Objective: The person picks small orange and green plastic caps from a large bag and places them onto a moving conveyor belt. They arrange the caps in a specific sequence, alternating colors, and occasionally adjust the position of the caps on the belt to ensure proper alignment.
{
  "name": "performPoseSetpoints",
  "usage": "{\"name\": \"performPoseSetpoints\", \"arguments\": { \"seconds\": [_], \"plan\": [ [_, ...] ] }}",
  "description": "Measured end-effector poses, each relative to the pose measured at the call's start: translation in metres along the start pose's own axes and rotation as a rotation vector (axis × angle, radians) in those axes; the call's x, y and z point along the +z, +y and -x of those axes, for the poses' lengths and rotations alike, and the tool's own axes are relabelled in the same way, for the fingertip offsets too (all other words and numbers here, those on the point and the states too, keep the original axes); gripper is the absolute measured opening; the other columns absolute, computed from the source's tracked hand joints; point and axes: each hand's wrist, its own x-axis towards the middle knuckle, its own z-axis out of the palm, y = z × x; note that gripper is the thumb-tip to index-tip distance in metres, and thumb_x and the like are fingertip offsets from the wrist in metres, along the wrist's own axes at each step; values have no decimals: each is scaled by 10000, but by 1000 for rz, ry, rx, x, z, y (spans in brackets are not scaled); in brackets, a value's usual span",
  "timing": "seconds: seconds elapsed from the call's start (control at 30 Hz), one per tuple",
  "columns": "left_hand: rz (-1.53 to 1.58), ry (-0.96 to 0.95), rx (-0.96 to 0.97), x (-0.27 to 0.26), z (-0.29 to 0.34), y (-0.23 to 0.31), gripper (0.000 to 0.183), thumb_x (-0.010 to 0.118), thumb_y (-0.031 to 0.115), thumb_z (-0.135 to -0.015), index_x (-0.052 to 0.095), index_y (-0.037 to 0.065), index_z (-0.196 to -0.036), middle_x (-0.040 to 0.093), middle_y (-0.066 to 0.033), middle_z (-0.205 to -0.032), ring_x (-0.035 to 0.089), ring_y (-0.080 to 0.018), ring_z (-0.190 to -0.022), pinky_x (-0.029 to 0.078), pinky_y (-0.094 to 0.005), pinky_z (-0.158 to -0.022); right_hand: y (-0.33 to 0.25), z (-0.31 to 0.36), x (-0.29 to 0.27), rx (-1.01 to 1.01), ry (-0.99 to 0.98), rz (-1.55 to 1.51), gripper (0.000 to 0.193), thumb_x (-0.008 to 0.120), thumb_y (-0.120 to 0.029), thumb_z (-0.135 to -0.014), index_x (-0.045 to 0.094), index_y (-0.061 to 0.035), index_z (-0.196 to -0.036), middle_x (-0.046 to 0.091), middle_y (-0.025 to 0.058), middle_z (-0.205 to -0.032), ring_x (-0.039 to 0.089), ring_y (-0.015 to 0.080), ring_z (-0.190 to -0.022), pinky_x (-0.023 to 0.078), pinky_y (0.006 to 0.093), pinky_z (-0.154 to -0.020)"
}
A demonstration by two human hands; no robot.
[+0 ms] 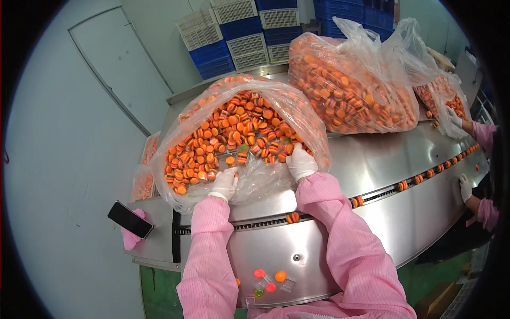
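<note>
A large clear plastic bag [249,189] lies open towards me on the steel table, full of small layered burger-shaped candies [234,125] in orange, red, yellow and green. My left hand [224,184], white-gloved, is at the bag's near lip; its fingers are closed, with a bit of orange candy showing at the tips. At the right side of the opening, my right hand [302,162] has its curled fingers on a candy at the pile's edge. Below my hands runs a narrow chain conveyor [255,225] in a slot, with a single candy [292,217] on it.
Another full candy bag [353,90] stands to the right. Candies [430,173] ride along the conveyor towards a co-worker's gloved hand [465,187]. Loose coloured pieces [270,287] lie on the near panel. A phone [130,219] rests at left on pink cloth. Crates [244,37] are stacked behind.
</note>
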Motion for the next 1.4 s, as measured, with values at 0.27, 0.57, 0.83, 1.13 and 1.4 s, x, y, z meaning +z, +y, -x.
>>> {"name": "performPoseSetpoints", "arguments": {
  "seconds": [0.27,0.57,0.83,1.13,1.4],
  "plan": [
    [14,378,120,-54,12,64,228,601,1,-632,514,93,-822,543,-82,-811,498,-290,-792,372,-379,-703,2,2,17,-190,66,27,223,564,-211,-789,535,-72,-961,584,215,-929,598,372,-882,483,443,-741],
    [110,-106,343,-19,102,113,296,598,-8,-624,551,71,-904,574,-70,-937,534,-287,-904,432,-363,-808,43,62,-37,-808,56,-432,86,522,-27,-752,487,-47,-829,524,162,-817,533,347,-768,441,423,-691],
    [120,-34,375,-48,62,147,221,601,-5,-698,600,60,-909,567,-111,-976,552,-297,-870,458,-394,-777,128,134,-40,-1106,190,121,172,571,-112,-760,545,-44,-916,575,132,-976,568,317,-882,464,408,-763],
    [61,122,211,-10,-90,119,381,585,15,-729,579,107,-1098,505,-173,-1092,510,-357,-1006,451,-409,-843,24,46,-28,-664,246,-144,239,529,-102,-817,541,-83,-1055,581,159,-835,592,331,-768,477,411,-669],
    [91,-129,133,18,-102,114,299,651,85,-691,548,57,-970,498,-138,-980,520,-336,-977,448,-399,-826,21,-31,3,-452,-111,81,236,381,-203,-922,506,-82,-1081,644,125,-787,639,302,-720,499,399,-626]
  ]
}}
